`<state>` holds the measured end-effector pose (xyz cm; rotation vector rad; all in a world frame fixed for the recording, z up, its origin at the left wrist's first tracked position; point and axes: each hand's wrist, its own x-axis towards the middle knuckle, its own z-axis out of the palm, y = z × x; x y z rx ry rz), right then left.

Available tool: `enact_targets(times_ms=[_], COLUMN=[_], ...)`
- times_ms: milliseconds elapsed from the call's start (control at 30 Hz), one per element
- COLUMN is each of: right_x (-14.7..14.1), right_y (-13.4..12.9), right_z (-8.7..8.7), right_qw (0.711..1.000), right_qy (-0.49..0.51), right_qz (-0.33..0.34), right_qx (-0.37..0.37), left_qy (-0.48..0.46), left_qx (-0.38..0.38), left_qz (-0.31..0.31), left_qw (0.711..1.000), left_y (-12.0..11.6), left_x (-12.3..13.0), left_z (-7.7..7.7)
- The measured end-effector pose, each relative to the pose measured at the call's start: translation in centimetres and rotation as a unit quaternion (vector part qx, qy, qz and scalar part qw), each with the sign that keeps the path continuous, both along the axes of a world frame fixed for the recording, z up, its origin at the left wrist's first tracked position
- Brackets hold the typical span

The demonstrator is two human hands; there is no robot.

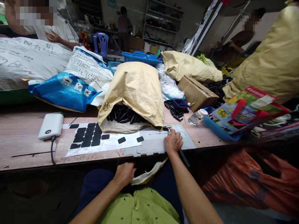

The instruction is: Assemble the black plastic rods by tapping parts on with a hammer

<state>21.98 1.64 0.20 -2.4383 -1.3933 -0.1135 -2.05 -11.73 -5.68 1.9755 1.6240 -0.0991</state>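
My right hand is wrapped around a small hammer. Its black grip sticks out below my fist, and its head is just above a grey flat board at the table's front edge. My left hand is low over my lap, fingers curled, beside an open sack; what it holds, if anything, is hidden. In front of me a tan sack lies with its mouth open, showing black slender pieces. Left of the board, a white sheet carries several black rounded stickers.
A white power bank with a cable lies at left. Rightward are loose black pieces, a clear jar, a cardboard box and a blue tray under a colourful bag. Other people are beyond the table.
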Motion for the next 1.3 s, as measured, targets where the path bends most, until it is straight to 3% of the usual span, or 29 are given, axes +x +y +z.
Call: enact_targets(times_ms=[233,367,500,633,733,867,1033,1300], right_x=[0.1,0.1,0.1,0.2,0.2,0.1,0.2,0.3], right_y=[-0.2,-0.2,-0.1,0.0,0.0,0.0,0.0,0.0], right_z=[-0.3,-0.2,-0.3,-0.5,-0.6,-0.6,-0.5,-0.5], right_qw=[1.0,1.0,1.0,0.999,0.999,0.999,0.999,0.999], right_qy=[-0.02,-0.025,-0.028,-0.034,-0.041,-0.041,-0.042,-0.045], right_qz=[0.01,0.013,0.014,0.012,0.011,0.012,0.015,0.025], right_qx=[0.01,0.006,0.0,0.0,-0.002,-0.001,0.007,0.012], left_qy=[-0.006,-0.068,-0.062,0.004,0.018,0.031,0.041,0.05], left_qx=[-0.011,0.043,0.073,0.009,0.001,0.014,0.02,0.006], left_qz=[-0.012,-0.077,-0.136,-0.162,-0.182,-0.194,-0.202,-0.148], left_qw=[1.0,0.994,0.986,0.987,0.983,0.98,0.978,0.988], left_y=[-0.2,-1.9,-3.0,-1.9,-0.4,0.5,-1.1,-2.8], left_x=[0.2,0.6,0.1,-1.4,-3.0,-5.5,-8.0,-7.3], left_z=[0.6,1.5,0.8,-0.1,0.7,2.7,3.6,3.9])
